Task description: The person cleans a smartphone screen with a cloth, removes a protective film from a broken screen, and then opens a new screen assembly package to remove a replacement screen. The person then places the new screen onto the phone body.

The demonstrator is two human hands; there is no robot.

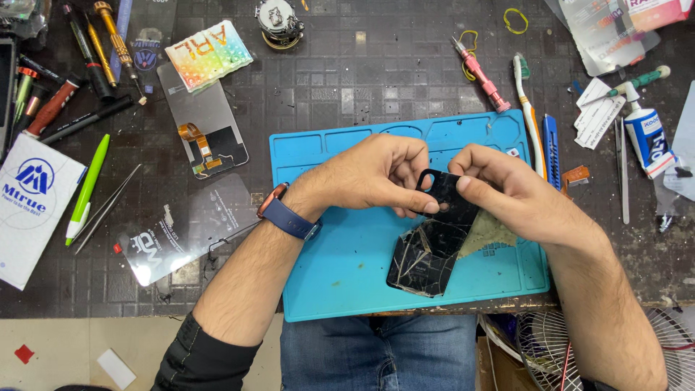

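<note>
Over the blue repair mat at the worktop's near edge: a cracked black phone back panel, pinched from both sides at its upper end. Left hand curled in from the left, thumb and forefinger clamped on the panel's top left corner beside the camera cut-out; right hand closing from the right, fingers gripping the top right corner. Long axis of the panel running from the fingers down and slightly leftward toward the mat's near edge, shattered lower end hanging free below both hands, a patch of pale adhesive or film showing at its right side. Both hands about equally near, meeting at the same end. Elsewhere on the dark worktop: a detached phone screen with flex cable toward the far left, tweezers and a green pen at the left edge, a toothbrush just right of the mat.
</note>
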